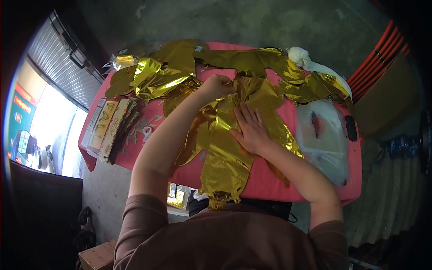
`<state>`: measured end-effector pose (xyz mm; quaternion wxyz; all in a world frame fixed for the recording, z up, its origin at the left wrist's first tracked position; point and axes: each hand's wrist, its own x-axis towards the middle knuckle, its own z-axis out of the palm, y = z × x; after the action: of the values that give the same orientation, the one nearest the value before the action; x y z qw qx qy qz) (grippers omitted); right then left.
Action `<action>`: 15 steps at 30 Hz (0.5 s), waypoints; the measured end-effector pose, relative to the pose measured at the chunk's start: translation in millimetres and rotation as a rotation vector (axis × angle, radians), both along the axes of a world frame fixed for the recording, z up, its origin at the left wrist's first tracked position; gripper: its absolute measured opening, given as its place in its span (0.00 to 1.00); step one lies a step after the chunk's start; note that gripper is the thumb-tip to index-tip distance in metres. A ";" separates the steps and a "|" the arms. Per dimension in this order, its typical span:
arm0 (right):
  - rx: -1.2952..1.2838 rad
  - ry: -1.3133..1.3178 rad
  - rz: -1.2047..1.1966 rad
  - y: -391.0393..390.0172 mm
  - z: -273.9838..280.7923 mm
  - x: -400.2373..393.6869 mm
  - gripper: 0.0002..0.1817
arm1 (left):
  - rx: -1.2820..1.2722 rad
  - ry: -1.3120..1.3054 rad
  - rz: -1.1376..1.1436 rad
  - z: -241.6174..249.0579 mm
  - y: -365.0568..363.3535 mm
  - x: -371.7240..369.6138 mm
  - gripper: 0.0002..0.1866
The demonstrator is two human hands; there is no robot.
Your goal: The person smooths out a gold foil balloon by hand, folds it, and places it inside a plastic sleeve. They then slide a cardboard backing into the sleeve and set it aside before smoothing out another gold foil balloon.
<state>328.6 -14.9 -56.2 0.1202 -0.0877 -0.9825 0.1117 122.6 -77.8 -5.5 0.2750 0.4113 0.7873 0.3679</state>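
Observation:
Flat, uninflated gold foil balloons (229,164) are spread over the pink-covered table (270,182), one reaching down to the near edge by my body. My left hand (217,88) is closed, its fingers pinched at the upper part of the middle foil. Just below and to the right, my right hand (253,131) lies flat on the same foil with its fingers spread. More gold foil balloons (173,67) overlap at the back left, and another gold foil piece (243,60) stretches along the far edge. What lies under the left fingers is hidden.
Printed packaging sleeves (105,128) are stacked at the left beside scattered small strips (143,128). A clear plastic bag (321,139) lies at the right, near a black object (350,128). White bundled material (299,57) hangs at the back right. Orange-red bars (378,54) stand beyond.

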 end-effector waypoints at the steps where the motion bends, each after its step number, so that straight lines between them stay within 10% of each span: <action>1: 0.006 0.022 0.005 -2.6 1.5 4.8 0.38 | 0.179 0.132 -0.056 1.3 -7.7 8.6 0.15; 5: 0.051 0.063 0.040 -9.7 15.6 20.2 0.38 | 0.517 0.175 -0.076 -5.1 -25.9 30.3 0.11; 11: 0.050 -0.030 0.066 17.3 7.2 -13.2 0.36 | 0.231 -0.009 0.116 -39.3 1.7 -31.9 0.11; 15: -0.001 -0.077 0.036 29.4 -1.5 -32.1 0.35 | 0.332 0.391 0.195 -26.8 -7.3 -27.0 0.15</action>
<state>296.5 14.6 -57.7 0.0804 -0.0742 -0.9878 0.1108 95.5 -85.1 -32.3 0.0102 0.4362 0.7902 0.4304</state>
